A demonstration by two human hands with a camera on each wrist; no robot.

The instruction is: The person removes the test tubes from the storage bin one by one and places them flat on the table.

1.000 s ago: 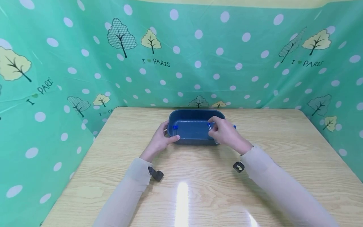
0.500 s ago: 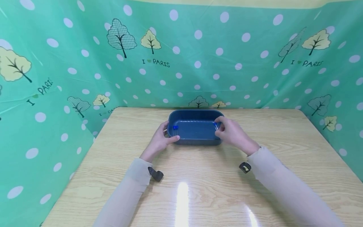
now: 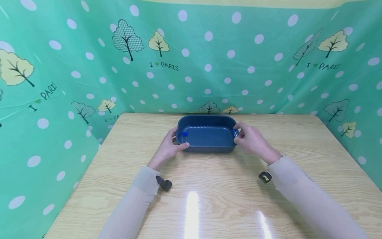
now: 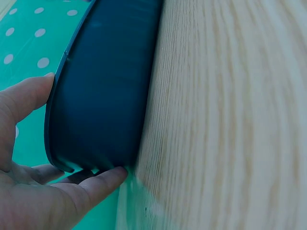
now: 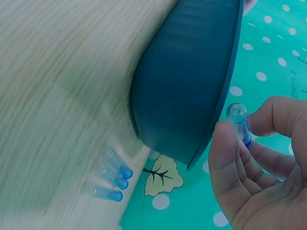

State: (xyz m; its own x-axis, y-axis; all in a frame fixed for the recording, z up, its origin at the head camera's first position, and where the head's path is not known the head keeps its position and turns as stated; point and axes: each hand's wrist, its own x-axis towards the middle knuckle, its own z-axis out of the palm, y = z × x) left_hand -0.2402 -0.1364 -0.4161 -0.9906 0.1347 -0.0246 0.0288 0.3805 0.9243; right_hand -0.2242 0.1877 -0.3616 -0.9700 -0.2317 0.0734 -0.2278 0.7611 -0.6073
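A dark blue plastic basin stands lengthwise across the wooden table. Its left end is gripped by my left hand, thumb on the front rim and fingers round the end wall. Just inside that end, two clear test tubes with blue caps lean side by side. My right hand pinches another clear test tube between thumb and fingertips, blue cap up, over the basin's right end. On the table beyond that end, the right wrist view shows three more blue-capped tubes, hidden behind the right hand in the head view.
The wooden table carries bright light reflections near its front. A green polka-dot cloth printed with trees hangs behind the table and along both sides. Dark straps dangle by both cuffs.
My right hand has slid to the right with its test tube, from over the basin's right half to its right end. The left hand and the basin have stayed put.
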